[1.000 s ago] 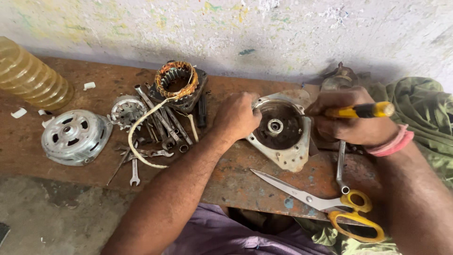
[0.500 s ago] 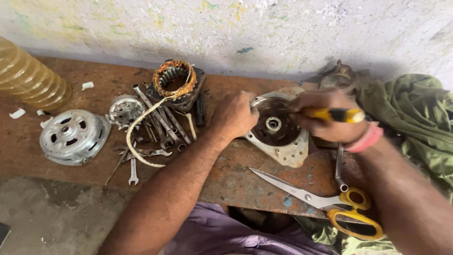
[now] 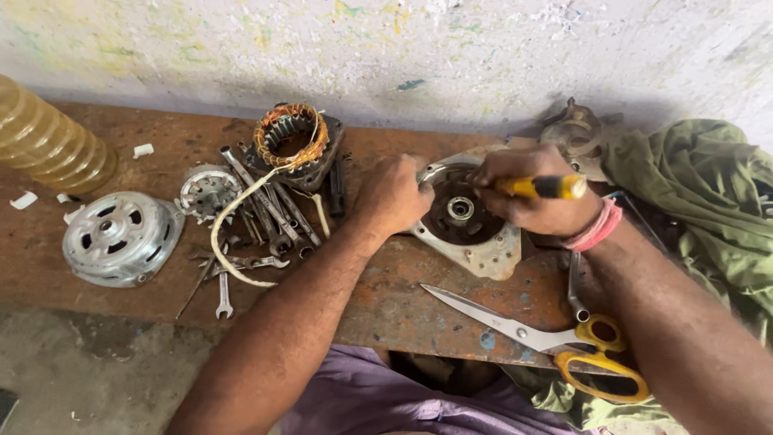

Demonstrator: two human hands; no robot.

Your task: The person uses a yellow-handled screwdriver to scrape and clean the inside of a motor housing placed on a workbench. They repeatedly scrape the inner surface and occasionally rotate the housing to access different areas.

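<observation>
Now left hand (image 3: 394, 193) grip clamped on motor housing (image 3: 471, 234) rim; right hand (image 3: 531, 189) grip clamped on screwdriver (image 3: 543, 187) above it.

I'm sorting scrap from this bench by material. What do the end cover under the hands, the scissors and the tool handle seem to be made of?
The round grey motor end cover looks like cast metal, perhaps aluminium: dull, grimy, rust-brown inside. The long scissors have bright, shiny steel-looking blades and glossy yellow loops, likely plastic. The yellow tool handle in the right hand looks like smooth plastic; its tip is hidden. The left hand rests on the cover's edge.
</observation>
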